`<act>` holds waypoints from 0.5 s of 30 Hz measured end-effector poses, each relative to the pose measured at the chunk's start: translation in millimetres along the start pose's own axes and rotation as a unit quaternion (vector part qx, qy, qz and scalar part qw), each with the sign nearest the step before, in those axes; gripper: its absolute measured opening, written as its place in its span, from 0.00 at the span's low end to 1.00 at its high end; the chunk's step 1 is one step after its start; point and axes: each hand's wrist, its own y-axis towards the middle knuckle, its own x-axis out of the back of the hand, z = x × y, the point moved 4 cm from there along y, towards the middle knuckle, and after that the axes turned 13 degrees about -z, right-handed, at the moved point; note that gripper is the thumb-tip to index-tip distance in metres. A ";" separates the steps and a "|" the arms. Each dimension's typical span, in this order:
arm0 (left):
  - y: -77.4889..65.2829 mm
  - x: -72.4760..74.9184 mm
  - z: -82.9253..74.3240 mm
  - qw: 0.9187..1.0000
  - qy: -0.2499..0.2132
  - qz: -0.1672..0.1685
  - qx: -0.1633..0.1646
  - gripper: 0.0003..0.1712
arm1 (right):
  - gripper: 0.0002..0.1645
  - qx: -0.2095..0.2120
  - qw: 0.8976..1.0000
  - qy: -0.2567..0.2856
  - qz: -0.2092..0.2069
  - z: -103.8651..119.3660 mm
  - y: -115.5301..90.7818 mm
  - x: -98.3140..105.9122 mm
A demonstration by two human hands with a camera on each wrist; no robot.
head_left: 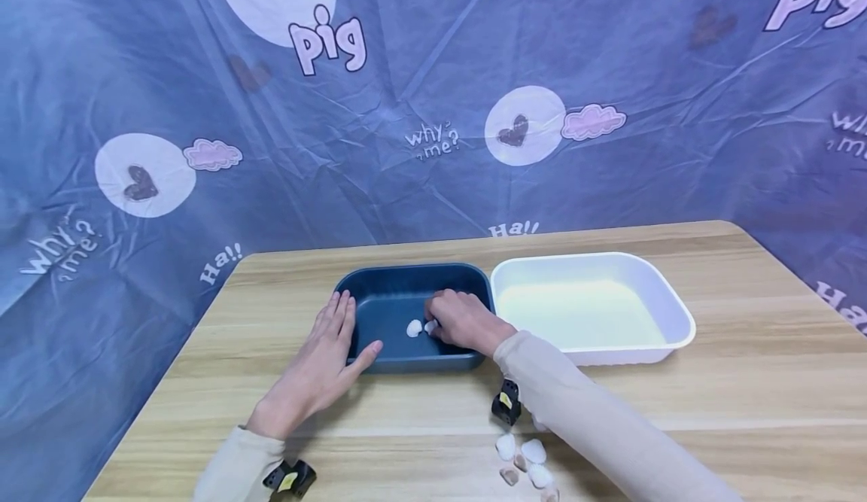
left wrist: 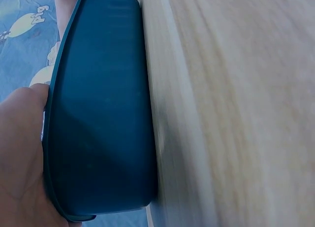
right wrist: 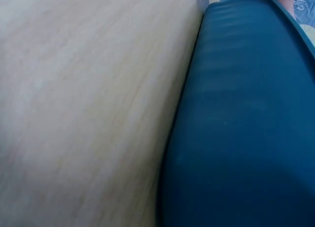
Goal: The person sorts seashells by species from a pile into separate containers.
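Note:
A dark blue tray stands on the table, with a white seashell lying on its floor. My right hand reaches inside over the tray's right part, fingers curled down, pinching a second white shell partly covered by the fingertips. On the left rim rests my left hand, its fingers straight along the edge and its thumb over the front corner. The left wrist view shows part of that hand against the tray's rim. In the right wrist view the tray's outer wall fills the right side.
A white tray sits directly right of the dark blue one. Several white shells and small brownish pieces lie on the wooden table near its front, beside the right sleeve. Behind the table hangs a blue printed cloth.

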 end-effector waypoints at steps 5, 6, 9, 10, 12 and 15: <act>-0.2 0.2 -0.1 1.000 -0.001 0.000 0.000 0.52 | 0.03 0.003 1.000 0.001 -0.001 -0.2 0.2 -1.9; -0.4 0.1 0.0 1.000 -0.002 0.000 0.001 0.52 | 0.04 0.005 1.000 0.000 -0.001 -0.1 0.4 -2.4; -0.9 0.0 0.3 1.000 -0.002 0.000 0.001 0.52 | 0.04 0.007 1.000 -0.004 0.000 0.3 1.0 -3.6; -0.9 0.0 0.3 1.000 -0.001 0.000 0.001 0.52 | 0.04 0.008 1.000 -0.005 0.001 0.3 1.2 -4.0; -0.8 0.0 0.1 1.000 -0.001 0.000 0.000 0.52 | 0.04 0.008 1.000 -0.005 0.003 0.6 1.1 -4.1; -0.4 0.2 -0.5 1.000 -0.002 0.001 -0.001 0.52 | 0.05 0.010 1.000 -0.006 0.003 0.8 0.5 -3.8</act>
